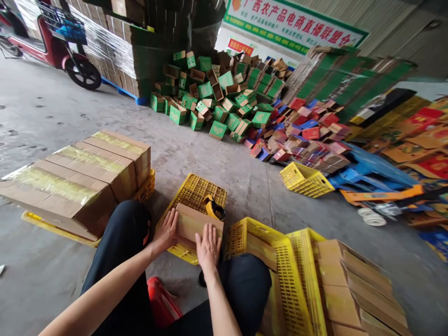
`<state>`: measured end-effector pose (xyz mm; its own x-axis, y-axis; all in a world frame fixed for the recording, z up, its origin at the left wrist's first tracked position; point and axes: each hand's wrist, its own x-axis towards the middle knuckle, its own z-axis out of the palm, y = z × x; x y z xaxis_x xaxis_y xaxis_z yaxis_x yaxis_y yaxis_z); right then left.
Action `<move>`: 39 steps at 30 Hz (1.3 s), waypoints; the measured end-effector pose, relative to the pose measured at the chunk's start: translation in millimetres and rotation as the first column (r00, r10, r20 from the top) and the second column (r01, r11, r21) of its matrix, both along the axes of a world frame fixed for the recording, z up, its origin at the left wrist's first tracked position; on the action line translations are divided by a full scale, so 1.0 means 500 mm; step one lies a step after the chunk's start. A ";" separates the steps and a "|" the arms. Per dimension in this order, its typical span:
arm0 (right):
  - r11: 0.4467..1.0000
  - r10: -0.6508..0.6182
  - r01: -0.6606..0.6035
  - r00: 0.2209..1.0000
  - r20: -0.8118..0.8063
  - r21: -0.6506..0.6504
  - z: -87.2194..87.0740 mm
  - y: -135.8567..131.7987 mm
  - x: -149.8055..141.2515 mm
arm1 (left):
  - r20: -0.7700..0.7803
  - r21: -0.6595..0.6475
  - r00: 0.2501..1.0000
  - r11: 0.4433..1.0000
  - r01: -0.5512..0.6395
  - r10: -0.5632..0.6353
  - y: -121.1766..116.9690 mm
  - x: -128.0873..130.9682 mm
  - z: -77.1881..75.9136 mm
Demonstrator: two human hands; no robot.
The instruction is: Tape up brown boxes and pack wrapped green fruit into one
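Cardboard box point(192, 222) lies just below the frame's centre on a yellow crate point(191, 183), which probably serves as a low work surface. The person's left hand point(168, 230) and right hand point(208, 247) rest on it, grip spread, clamped on nothing, apparently steadying it. A tape dispenser point(212, 207) sits just beyond. Grey floor point(245, 186) surrounds them; taped boxes point(101, 163) stand at left, green cartons point(218, 129) heaped upper centre.
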<state>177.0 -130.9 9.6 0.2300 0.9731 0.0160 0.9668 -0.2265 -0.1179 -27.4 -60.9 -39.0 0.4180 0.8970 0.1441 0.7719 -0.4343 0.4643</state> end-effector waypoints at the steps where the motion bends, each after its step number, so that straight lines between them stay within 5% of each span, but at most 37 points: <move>1: 0.997 -0.081 0.081 0.997 0.005 0.005 -0.004 -0.009 0.028 | -0.032 0.030 0.999 0.999 -0.014 0.015 -0.003 0.005 0.007; 7: 0.988 -0.141 0.142 0.990 -0.020 0.069 -0.032 -0.024 0.094 | -0.143 0.095 0.979 0.982 0.163 -0.148 -0.029 0.056 0.037; 11: 0.987 -0.136 0.133 0.990 0.025 0.096 -0.034 -0.019 0.068 | -0.159 0.034 0.973 0.984 0.175 -0.168 -0.035 0.077 0.042; 18: 0.989 0.081 -0.082 0.997 0.014 0.120 -0.034 -0.003 -0.028 | -0.141 0.053 0.977 0.984 0.168 -0.159 -0.034 0.075 0.032; 26: 0.970 0.207 -0.202 0.978 -0.025 0.136 -0.016 -0.026 -0.043 | -0.128 0.136 0.978 0.973 0.184 -0.166 -0.039 0.063 0.027; 30: 0.994 0.039 -0.036 0.999 -0.024 0.105 -0.021 -0.034 -0.007 | -0.102 0.113 0.974 0.971 0.212 -0.201 -0.025 0.042 0.020; 33: 0.983 -0.153 0.156 0.987 -0.040 0.095 -0.035 -0.038 0.033 | -0.063 0.090 0.997 0.995 0.039 -0.034 -0.014 0.029 0.012; 36: 0.977 -0.182 0.187 0.982 -0.049 0.100 -0.047 -0.038 0.056 | -0.034 0.101 0.995 0.991 -0.086 0.090 -0.007 0.024 0.005; 39: 0.979 -0.177 0.178 0.984 -0.018 0.104 -0.049 -0.034 0.059 | -0.024 0.148 0.998 0.988 -0.052 0.057 -0.003 0.026 0.004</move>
<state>206.5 -147.7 -14.8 0.3994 0.9098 0.1129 0.9112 -0.3804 -0.1580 -14.3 -62.5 -37.2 0.3747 0.8884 0.2651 0.8080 -0.4531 0.3766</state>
